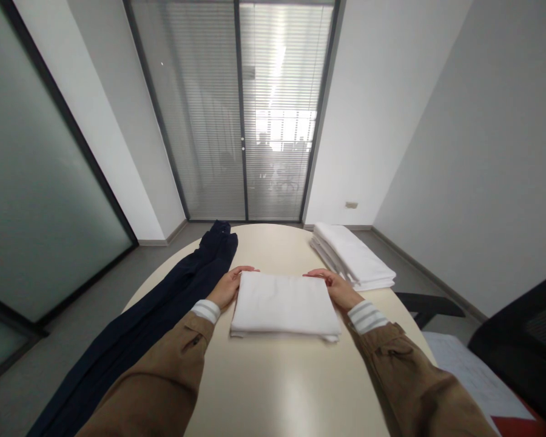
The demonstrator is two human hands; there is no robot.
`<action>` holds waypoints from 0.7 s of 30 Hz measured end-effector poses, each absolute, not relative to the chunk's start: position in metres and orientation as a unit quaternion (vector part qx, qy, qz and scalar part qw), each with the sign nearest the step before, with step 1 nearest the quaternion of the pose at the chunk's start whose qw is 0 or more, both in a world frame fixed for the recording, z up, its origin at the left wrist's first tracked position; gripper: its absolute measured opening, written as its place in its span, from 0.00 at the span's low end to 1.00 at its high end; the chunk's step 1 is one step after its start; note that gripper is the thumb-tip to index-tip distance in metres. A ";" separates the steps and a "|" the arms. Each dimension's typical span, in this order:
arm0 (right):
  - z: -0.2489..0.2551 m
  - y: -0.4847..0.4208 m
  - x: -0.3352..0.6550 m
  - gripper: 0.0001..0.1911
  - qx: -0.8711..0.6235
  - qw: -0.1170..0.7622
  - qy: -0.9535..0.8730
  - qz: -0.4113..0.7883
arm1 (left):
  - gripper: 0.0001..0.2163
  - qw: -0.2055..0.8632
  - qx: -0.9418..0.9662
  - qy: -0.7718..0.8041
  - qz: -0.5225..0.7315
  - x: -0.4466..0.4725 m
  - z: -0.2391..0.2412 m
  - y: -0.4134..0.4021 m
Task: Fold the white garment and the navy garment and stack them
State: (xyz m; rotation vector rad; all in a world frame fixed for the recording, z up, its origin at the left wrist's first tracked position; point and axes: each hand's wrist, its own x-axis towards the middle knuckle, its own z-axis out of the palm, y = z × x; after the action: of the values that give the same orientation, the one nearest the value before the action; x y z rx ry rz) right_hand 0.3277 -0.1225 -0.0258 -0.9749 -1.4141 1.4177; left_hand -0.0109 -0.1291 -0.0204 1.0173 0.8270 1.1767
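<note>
A folded white cloth (284, 304) lies flat on the cream oval table (273, 388) in front of me. My left hand (230, 285) rests against the cloth's left edge, fingers stretched along its far corner. My right hand (337, 286) lies against the right edge the same way, fingers flat and pointing inward. Both hands touch the cloth at its sides and neither grips it. Brown sleeves with striped cuffs cover my forearms.
A stack of folded white cloths (352, 256) sits at the table's far right. A long dark navy garment (164, 309) stretches along the left side of the table. A black chair (519, 346) stands at the right. Glass doors with blinds (241, 115) are ahead.
</note>
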 end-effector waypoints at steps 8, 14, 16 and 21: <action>-0.031 -0.118 0.330 0.12 -0.379 0.476 -0.552 0.571 | 0.11 0.659 0.362 0.349 0.559 -0.005 -0.014 -0.131; -0.027 -0.119 0.326 0.18 -0.389 0.452 -0.609 0.523 | 0.14 0.672 0.336 0.345 0.562 -0.003 -0.010 -0.135; -0.023 -0.121 0.326 0.23 -0.394 0.427 -0.639 0.504 | 0.13 0.671 0.331 0.346 0.566 -0.004 -0.011 -0.136; -0.018 -0.126 0.323 0.23 -0.399 0.383 -0.687 0.471 | 0.04 0.599 0.403 0.376 0.581 -0.008 -0.006 -0.131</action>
State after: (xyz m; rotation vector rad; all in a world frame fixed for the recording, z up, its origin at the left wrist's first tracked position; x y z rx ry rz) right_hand 0.3230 -0.1256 -0.0179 -1.0179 -1.7530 1.2003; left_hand -0.0079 -0.1312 -0.0059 0.9347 0.8715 1.3472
